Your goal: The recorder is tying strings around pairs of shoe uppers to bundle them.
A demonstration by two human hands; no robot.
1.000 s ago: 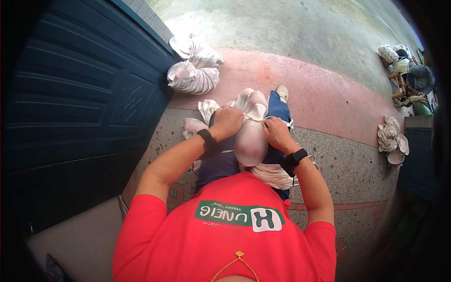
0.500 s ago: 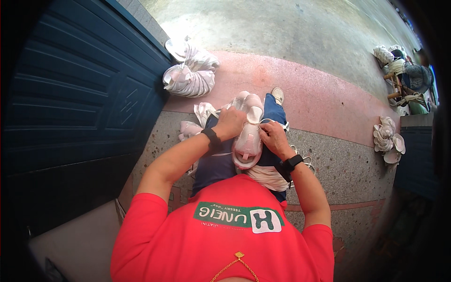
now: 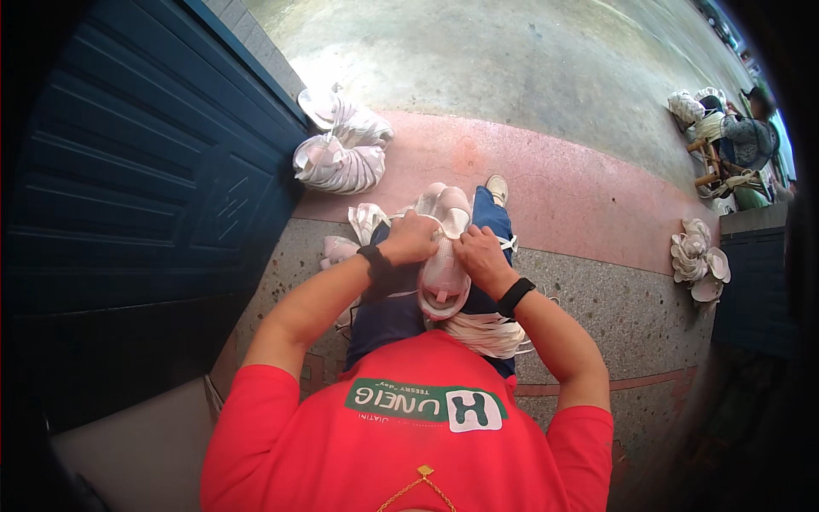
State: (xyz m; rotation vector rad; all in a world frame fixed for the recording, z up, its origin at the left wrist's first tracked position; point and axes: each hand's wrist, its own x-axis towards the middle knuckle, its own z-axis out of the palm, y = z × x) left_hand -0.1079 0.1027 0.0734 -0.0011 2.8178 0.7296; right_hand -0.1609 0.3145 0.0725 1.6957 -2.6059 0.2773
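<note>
A pale pink and white mesh sneaker [image 3: 444, 277] rests across my lap, heel toward me. My left hand [image 3: 411, 239] is closed at its left edge, with the fingertips partly hidden against the lacing area. At the right edge, my right hand [image 3: 485, 258] pinches with thumb and forefinger at a white shoelace, a thin strand that crosses the top of the shoe between my hands. Just beyond sit more pale pink shoe parts [image 3: 450, 202], touching the sneaker. A bundle of white laces [image 3: 486, 334] lies on my right thigh.
Stacks of white and pink shoe uppers [image 3: 341, 162] stand by the dark blue door [image 3: 136, 171] on the left. More shoe parts [image 3: 699, 260] lie on the floor at right. Farther off, a seated person [image 3: 751, 136] is beside a wooden stool and white bundles.
Both hands have drawn nearer to each other over the shoe. My right hand has moved left, toward the lacing. The whole view has shifted slightly.
</note>
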